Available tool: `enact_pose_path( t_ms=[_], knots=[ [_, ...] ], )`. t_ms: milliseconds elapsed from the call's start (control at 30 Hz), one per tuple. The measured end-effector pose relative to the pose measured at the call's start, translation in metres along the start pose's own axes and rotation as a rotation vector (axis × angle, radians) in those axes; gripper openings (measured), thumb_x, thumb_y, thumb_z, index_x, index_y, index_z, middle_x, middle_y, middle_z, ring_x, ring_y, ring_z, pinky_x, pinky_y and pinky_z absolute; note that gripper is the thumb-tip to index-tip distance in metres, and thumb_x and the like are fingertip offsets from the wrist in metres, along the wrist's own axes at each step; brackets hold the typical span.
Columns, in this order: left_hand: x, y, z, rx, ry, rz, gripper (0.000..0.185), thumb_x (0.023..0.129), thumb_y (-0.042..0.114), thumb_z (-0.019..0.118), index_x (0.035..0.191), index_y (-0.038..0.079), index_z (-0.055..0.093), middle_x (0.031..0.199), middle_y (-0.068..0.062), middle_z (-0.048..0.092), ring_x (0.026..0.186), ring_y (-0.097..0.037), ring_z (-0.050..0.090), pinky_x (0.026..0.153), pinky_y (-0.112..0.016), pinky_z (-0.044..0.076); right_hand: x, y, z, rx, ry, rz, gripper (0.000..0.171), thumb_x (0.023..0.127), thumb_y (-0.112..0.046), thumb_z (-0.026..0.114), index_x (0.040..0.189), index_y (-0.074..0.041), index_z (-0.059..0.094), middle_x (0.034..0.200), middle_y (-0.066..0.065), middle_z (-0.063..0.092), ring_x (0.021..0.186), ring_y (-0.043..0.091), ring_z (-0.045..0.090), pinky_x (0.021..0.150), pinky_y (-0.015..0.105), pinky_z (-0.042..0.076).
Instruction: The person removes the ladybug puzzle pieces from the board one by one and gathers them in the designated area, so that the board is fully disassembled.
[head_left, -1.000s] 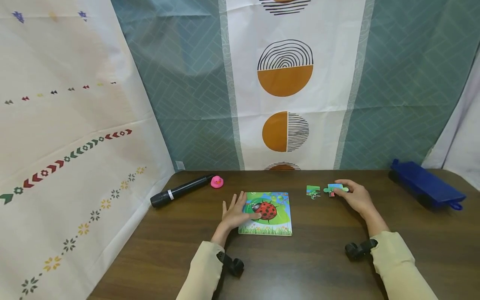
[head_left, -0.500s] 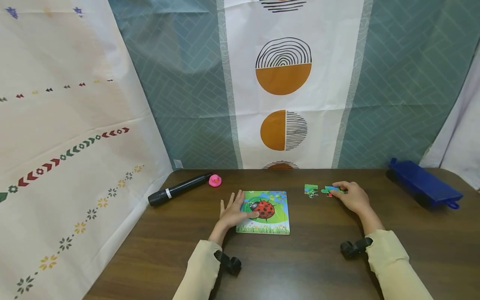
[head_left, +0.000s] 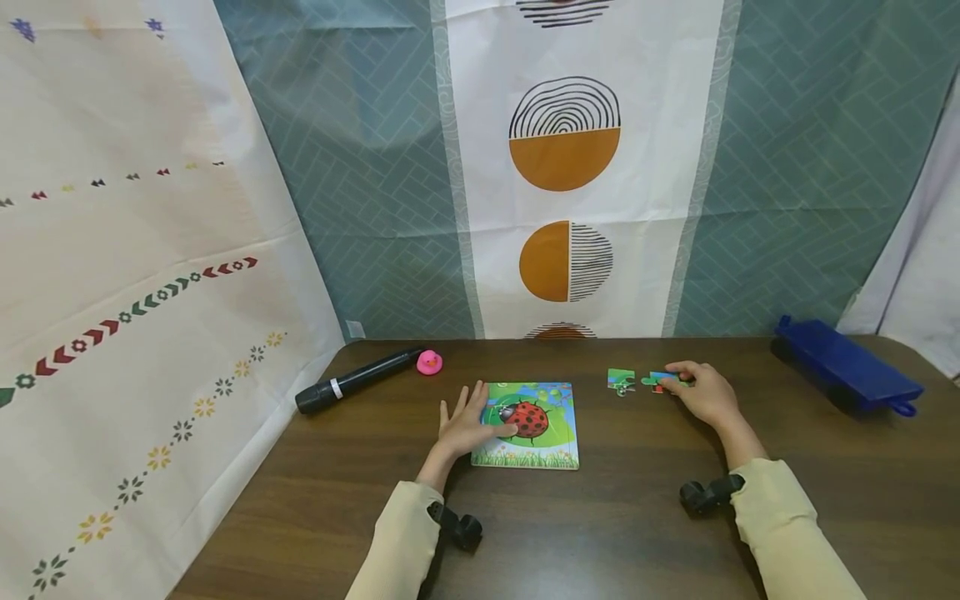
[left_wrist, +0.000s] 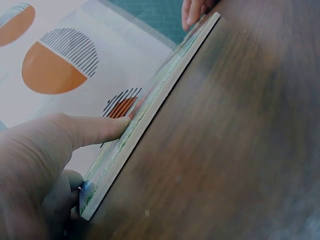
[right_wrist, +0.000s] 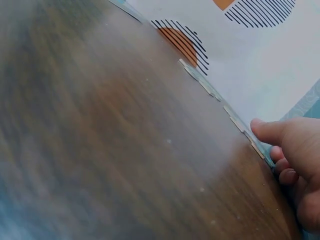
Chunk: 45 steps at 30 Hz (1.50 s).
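Note:
A square ladybird puzzle board (head_left: 536, 429) lies flat on the dark wooden table (head_left: 600, 533). My left hand (head_left: 467, 423) rests on its left edge with fingers straight and spread, thumb (left_wrist: 95, 131) on the picture. In the left wrist view the board (left_wrist: 150, 117) shows edge-on. To the right, my right hand (head_left: 701, 393) pinches a loose blue-green puzzle piece (head_left: 658, 381) low over the table. A second loose green piece (head_left: 621, 381) lies just left of it. The right wrist view shows both pieces (right_wrist: 232, 120) edge-on, with my fingertips (right_wrist: 265, 131) at the nearer one.
A black cylinder (head_left: 356, 381) and a pink rubber duck (head_left: 429, 362) lie at the table's back left. A blue pouch (head_left: 847, 367) sits at the back right. Patterned cloth (head_left: 562, 167) hangs behind and to the left.
The head view has shifted slightly. The piece in my right hand looks a little lower and flatter than a second ago. My left hand has stayed on the board.

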<state>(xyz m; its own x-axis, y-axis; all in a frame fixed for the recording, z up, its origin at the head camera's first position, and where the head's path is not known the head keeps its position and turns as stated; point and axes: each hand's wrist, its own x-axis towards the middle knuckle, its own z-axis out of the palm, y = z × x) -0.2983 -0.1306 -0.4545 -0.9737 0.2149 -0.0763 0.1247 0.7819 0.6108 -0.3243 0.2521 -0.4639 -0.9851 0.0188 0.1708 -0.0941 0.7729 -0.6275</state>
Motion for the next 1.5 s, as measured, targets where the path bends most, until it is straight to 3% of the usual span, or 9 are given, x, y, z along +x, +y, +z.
enact_pose_path(
  t_ms=[233, 367, 633, 800, 1000, 1200, 1500],
  knots=[
    [-0.001, -0.003, 0.002, -0.007, 0.006, 0.0, 0.097, 0.079, 0.052, 0.064, 0.151, 0.012, 0.015, 0.16, -0.006, 0.01, 0.148, -0.031, 0.002, 0.112, -0.063, -0.012, -0.001, -0.018, 0.0, 0.068, 0.081, -0.008, 0.044, 0.095, -0.036, 0.05, 0.125, -0.005, 0.055, 0.114, 0.021, 0.052, 0.101, 0.037, 0.052, 0.07, 0.039, 0.043],
    [-0.003, -0.003, 0.001, -0.013, 0.006, -0.004, 0.096, 0.079, 0.052, 0.064, 0.151, 0.013, 0.015, 0.16, -0.005, 0.01, 0.148, -0.03, 0.002, 0.113, -0.062, -0.013, 0.001, -0.043, 0.009, 0.122, 0.083, -0.078, 0.04, 0.094, -0.033, 0.054, 0.122, -0.005, 0.058, 0.11, 0.019, 0.054, 0.096, 0.031, 0.052, 0.071, 0.034, 0.042],
    [-0.002, -0.003, 0.001, -0.018, 0.005, 0.002, 0.096, 0.079, 0.052, 0.064, 0.151, 0.013, 0.014, 0.16, -0.005, 0.009, 0.148, -0.03, 0.001, 0.113, -0.062, -0.013, -0.001, -0.095, 0.052, 0.27, -0.132, -0.196, 0.032, 0.091, -0.025, 0.06, 0.116, -0.006, 0.062, 0.107, 0.015, 0.057, 0.08, 0.02, 0.043, 0.062, 0.028, 0.038],
    [-0.001, -0.001, 0.002, -0.014, 0.003, -0.005, 0.096, 0.079, 0.052, 0.064, 0.151, 0.012, 0.014, 0.16, -0.004, 0.01, 0.148, -0.03, 0.001, 0.113, -0.061, -0.014, -0.005, -0.117, 0.076, 0.275, -0.259, -0.232, 0.029, 0.09, -0.02, 0.061, 0.116, -0.008, 0.063, 0.101, 0.012, 0.056, 0.078, 0.019, 0.044, 0.062, 0.028, 0.038],
    [0.0, 0.0, 0.001, 0.0, 0.008, -0.016, 0.096, 0.079, 0.053, 0.064, 0.151, 0.013, 0.014, 0.16, -0.004, 0.01, 0.149, -0.029, 0.001, 0.113, -0.061, -0.013, -0.01, -0.124, 0.09, 0.213, -0.334, -0.261, 0.036, 0.087, -0.017, 0.065, 0.121, -0.006, 0.06, 0.096, 0.009, 0.053, 0.078, 0.016, 0.041, 0.066, 0.028, 0.037],
    [0.0, 0.001, 0.002, -0.001, 0.002, -0.017, 0.097, 0.079, 0.054, 0.064, 0.151, 0.014, 0.013, 0.16, -0.003, 0.009, 0.149, -0.028, 0.0, 0.113, -0.06, -0.013, -0.012, -0.123, 0.088, 0.201, -0.354, -0.298, 0.039, 0.086, -0.018, 0.066, 0.121, -0.002, 0.06, 0.098, 0.011, 0.052, 0.081, 0.018, 0.041, 0.069, 0.029, 0.036],
    [0.001, 0.0, 0.002, 0.003, 0.006, -0.016, 0.096, 0.078, 0.053, 0.064, 0.151, 0.015, 0.014, 0.16, -0.003, 0.01, 0.149, -0.029, 0.001, 0.113, -0.061, -0.013, -0.012, -0.122, 0.088, 0.17, -0.374, -0.32, 0.035, 0.087, -0.02, 0.065, 0.119, -0.006, 0.063, 0.101, 0.009, 0.054, 0.09, 0.018, 0.046, 0.073, 0.031, 0.041]
  ],
)
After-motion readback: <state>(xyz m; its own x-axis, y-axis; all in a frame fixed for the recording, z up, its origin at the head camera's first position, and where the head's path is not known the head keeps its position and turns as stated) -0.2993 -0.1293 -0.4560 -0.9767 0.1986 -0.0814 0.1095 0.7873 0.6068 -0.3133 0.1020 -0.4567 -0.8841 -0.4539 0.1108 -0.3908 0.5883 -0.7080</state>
